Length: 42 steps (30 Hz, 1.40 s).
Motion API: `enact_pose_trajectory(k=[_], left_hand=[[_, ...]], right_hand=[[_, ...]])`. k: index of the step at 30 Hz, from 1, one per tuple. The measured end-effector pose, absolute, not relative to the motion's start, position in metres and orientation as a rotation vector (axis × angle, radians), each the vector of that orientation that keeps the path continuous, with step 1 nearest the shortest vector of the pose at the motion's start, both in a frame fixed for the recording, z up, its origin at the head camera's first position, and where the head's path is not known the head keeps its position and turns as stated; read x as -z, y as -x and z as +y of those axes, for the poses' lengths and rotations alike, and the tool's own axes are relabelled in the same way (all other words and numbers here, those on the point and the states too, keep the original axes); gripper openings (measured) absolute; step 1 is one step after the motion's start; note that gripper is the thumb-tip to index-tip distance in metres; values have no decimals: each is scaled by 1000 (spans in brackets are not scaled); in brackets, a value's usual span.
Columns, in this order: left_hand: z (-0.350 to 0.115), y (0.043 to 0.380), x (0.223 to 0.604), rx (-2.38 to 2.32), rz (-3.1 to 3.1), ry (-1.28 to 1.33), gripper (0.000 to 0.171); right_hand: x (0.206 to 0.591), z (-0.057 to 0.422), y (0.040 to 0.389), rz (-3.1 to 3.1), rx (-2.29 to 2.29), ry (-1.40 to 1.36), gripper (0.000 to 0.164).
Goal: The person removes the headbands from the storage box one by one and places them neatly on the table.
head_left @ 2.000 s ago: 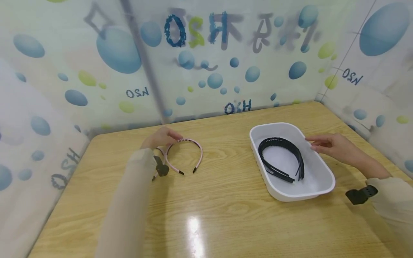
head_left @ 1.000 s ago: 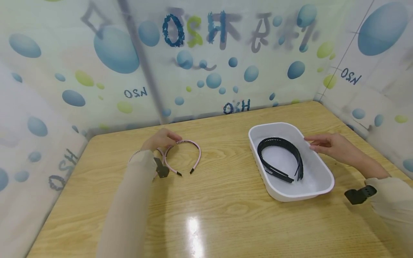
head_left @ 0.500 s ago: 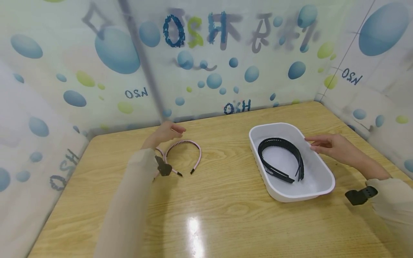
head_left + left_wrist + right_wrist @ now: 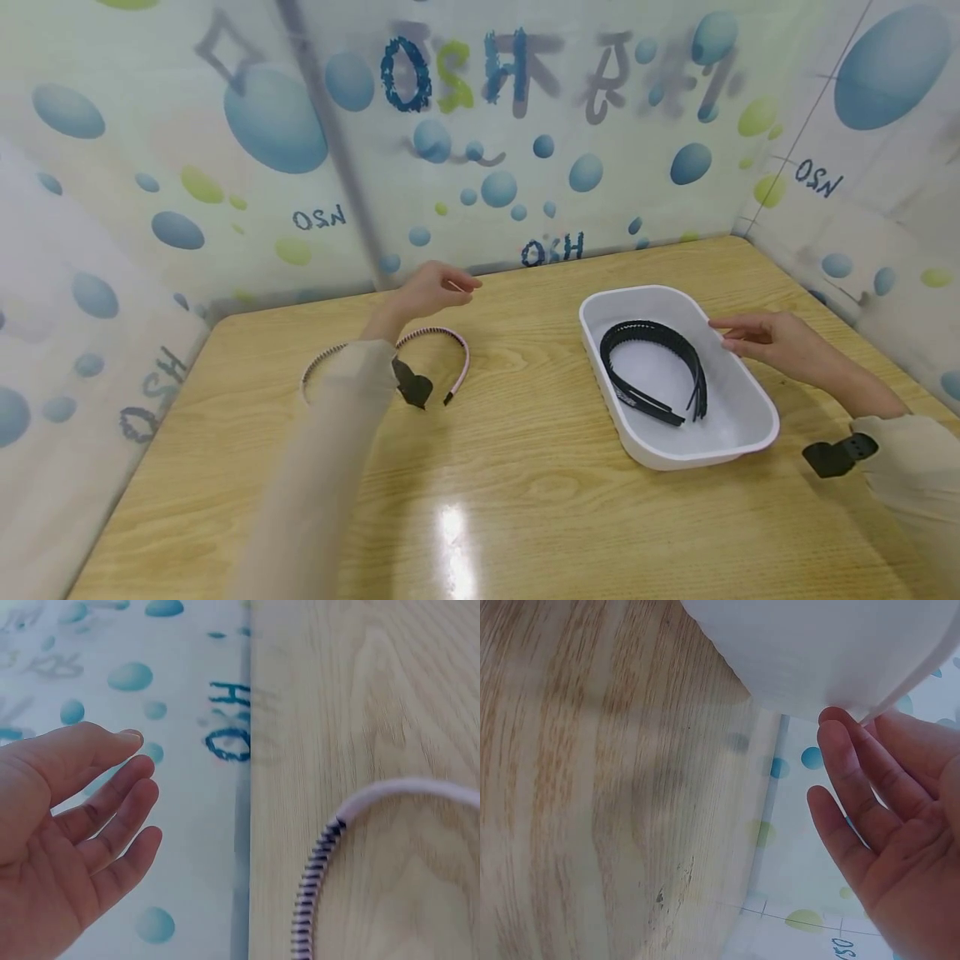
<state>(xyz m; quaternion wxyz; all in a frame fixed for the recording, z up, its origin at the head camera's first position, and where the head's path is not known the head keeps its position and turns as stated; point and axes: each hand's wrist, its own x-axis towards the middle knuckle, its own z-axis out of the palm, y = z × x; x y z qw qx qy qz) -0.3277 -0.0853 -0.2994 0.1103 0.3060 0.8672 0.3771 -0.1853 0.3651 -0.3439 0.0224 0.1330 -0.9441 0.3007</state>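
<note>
My left hand (image 4: 433, 290) is raised over the far left part of the table, its fingers loosely bent and nothing held. Behind and below it lies a pink headband (image 4: 464, 367) with dark teeth along its inside, partly covered by the wrist. A second thin headband (image 4: 311, 363) shows left of the sleeve, mostly hidden by that arm. My right hand (image 4: 787, 346) pinches the right rim of a white plastic basket (image 4: 697, 460), with fingers on the outer wall (image 4: 817, 652) and the thumb over the rim. Several black headbands (image 4: 648, 330) lie nested inside the basket.
The wooden table (image 4: 525, 500) carries everything. A pale printed curtain (image 4: 480, 200) with blue and green spots stands along its back and sides. Dark straps with a small black piece (image 4: 832, 457) sit at both wrists.
My left hand has let go of the pink headband, lifted off it and moved right and toward the back. The headband stays on the table. My right hand and the basket hold still.
</note>
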Motion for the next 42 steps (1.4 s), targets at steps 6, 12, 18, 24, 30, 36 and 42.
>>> enact_pose_trajectory(k=[6, 12, 18, 24, 30, 36, 42], left_hand=[[-63, 321, 295, -1125, 2505, -923, 28], [-38, 313, 291, -1120, 2468, -953, 28], [-13, 309, 292, -1103, 2451, -1010, 27], [8, 305, 292, -1093, 2428, -1045, 27], [26, 301, 289, -1073, 2408, -1060, 27], [46, 299, 290, -1066, 2365, -1118, 27], [66, 297, 293, -1048, 2349, -1140, 27]], right_hand=[[342, 364, 185, -2957, -910, -385, 36], [342, 363, 184, -2954, -916, -386, 36], [344, 365, 184, -2931, -912, -401, 35], [346, 366, 186, -2913, -922, -418, 34], [345, 366, 185, -2915, -943, -412, 35], [346, 366, 185, -2913, -944, -418, 34], [347, 366, 186, -2906, -932, -430, 34]])
